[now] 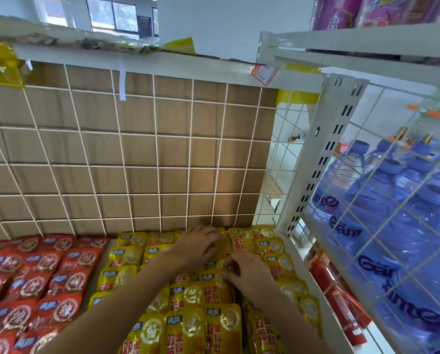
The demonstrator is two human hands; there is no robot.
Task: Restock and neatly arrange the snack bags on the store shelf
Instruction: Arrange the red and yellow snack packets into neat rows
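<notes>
The shelf (97,274) holds flat rows of yellow bags (188,325) on the right and red bags (42,277) on the left, against a wire grid (156,149) backed with cardboard (137,149). The left hand (196,245) lies on the far yellow row; I cannot tell whether it grips. The right hand (249,277), nearer, pinches a yellow bag's edge with curled fingers. Water bottles (392,213) fill the right-hand rack.
</notes>
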